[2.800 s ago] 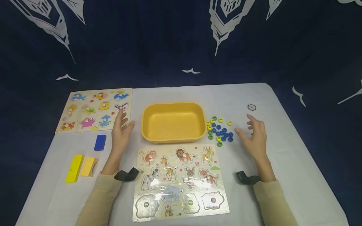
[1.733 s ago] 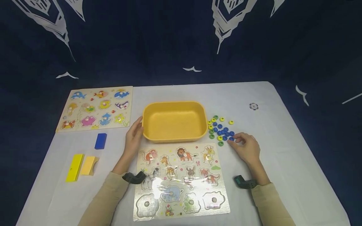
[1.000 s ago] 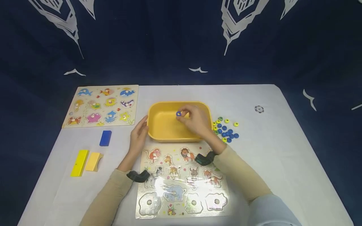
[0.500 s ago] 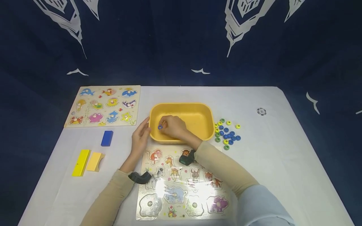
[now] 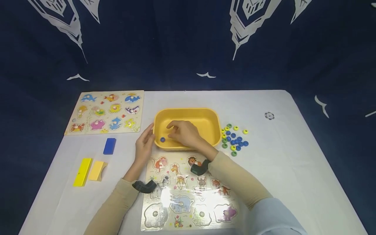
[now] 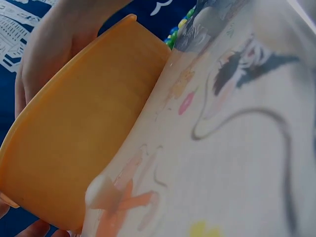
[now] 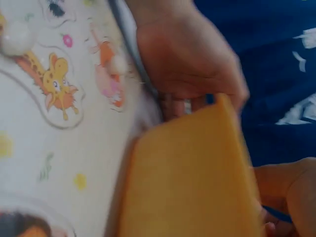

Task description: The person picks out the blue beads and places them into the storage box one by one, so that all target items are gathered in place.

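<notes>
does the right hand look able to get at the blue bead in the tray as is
Probably yes: the right hand is over the yellow tray, close beside the blue bead, and nothing visible stands between them.

Bead (image 5: pixel 163 139) in tray (image 5: pixel 205 127); loose beads (image 5: pixel 236 141) right, animal puzzle (image 5: pixel 190 191) before.

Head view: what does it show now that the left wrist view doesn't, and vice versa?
Only the head view: a small round blue bead lying inside the yellow rectangular plastic tray, and a blue rectangular block.
Only the left wrist view: the broad face of the tray's outer wall.
Both: the tray, the right hand, the pale animal puzzle board.
</notes>
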A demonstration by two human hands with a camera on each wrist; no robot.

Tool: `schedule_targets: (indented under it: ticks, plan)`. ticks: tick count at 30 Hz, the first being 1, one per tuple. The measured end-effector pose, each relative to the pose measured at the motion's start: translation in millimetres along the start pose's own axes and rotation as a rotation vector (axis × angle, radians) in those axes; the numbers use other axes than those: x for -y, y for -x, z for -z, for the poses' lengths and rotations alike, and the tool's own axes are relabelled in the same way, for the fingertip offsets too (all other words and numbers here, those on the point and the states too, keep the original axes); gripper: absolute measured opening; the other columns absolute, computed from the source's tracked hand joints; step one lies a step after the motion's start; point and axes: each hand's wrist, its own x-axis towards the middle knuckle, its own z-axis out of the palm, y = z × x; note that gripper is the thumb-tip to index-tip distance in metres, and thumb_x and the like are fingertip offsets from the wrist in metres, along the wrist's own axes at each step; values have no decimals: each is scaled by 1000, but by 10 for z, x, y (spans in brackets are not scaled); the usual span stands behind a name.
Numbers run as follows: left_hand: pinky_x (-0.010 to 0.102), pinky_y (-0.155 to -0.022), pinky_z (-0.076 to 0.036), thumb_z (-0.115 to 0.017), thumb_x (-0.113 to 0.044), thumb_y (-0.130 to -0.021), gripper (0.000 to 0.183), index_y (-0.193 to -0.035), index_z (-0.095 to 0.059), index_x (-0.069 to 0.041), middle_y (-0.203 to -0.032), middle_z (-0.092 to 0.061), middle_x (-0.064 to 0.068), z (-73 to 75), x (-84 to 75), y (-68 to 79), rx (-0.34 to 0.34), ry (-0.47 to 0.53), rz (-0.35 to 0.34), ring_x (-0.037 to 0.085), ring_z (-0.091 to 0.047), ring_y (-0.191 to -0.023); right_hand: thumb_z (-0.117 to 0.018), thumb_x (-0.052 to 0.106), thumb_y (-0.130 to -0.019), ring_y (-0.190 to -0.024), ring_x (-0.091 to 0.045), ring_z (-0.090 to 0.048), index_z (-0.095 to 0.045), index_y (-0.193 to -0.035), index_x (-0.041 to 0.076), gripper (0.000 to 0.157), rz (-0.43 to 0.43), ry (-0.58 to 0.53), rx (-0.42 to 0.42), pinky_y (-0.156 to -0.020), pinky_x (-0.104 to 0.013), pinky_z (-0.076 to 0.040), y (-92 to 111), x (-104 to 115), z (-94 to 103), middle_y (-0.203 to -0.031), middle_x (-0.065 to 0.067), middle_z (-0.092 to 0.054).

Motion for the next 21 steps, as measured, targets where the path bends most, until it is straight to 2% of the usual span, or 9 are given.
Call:
schedule_targets:
  ticks: [5, 7, 9, 11, 13, 16, 18, 21]
  plan:
    - [35, -93, -44, -46, -11, -91, 41, -132, -42, -9, -116, -55, 19, 12, 10, 1, -9, -23, 3, 29, -53, -108, -71, 21, -75, -51, -10, -41, -65, -101, 14, 27, 144, -152, -252, -44, -21, -33, 397, -313, 356, -71, 7, -60]
    - [30, -92, -44, -47, -10, -91, 41, -132, -42, -9, -116, -55, 19, 19, 21, 2, -12, -16, 9, 29, -53, -108, -72, 18, -74, -52, -10, -39, -65, -101, 11, 29, 164, -198, -328, -44, -19, -32, 590, -510, 505, -72, 3, -60]
    - [23, -91, -44, -47, -10, -91, 41, -132, -42, -10, -116, -55, 19, 24, 32, 3, -13, -7, 18, 29, -53, -108, -72, 16, -73, -53, -10, -39, -64, -102, 9, 31, 148, -217, -395, -42, -18, -32, 789, -735, 640, -72, 0, -59]
    - [18, -89, -44, -46, -10, -91, 42, -132, -42, -10, -116, -54, 20, 24, 40, 4, -10, 1, 22, 29, -52, -108, -72, 15, -73, -53, -11, -38, -63, -103, 9, 32, 87, -207, -458, -43, -20, -31, 981, -974, 750, -71, -2, -58]
    - [16, -89, -43, -46, -9, -91, 42, -132, -41, -10, -117, -54, 19, 19, 52, 3, -6, 8, 24, 28, -51, -109, -71, 21, -74, -54, -9, -37, -64, -104, 14, 32, 12, -157, -529, -44, -21, -30, 1144, -1299, 792, -70, 1, -57]
    - [18, -91, -43, -46, -9, -91, 42, -132, -41, -10, -118, -54, 20, 6, 55, 1, -7, 12, 19, 29, -51, -110, -70, 33, -74, -56, -8, -38, -63, -105, 26, 32, -132, -92, -617, -47, -22, -31, 1337, -1835, 761, -69, 6, -56]
    - [19, -91, -43, -46, -9, -90, 42, -132, -42, -10, -117, -54, 20, -1, 54, 2, -8, 15, 17, 29, -51, -110, -69, 40, -73, -58, -7, -40, -62, -105, 33, 33, -225, -71, -645, -47, -20, -33, 1439, -2111, 717, -70, 8, -56]
    - [18, -90, -44, -46, -10, -91, 41, -132, -42, -10, -117, -54, 20, -17, 55, 4, -8, 15, 11, 30, -52, -109, -69, 38, -75, -60, -12, -44, -62, -108, 26, 36, -357, -101, -610, -47, -21, -37, 1574, -2068, 759, -74, 1, -58]
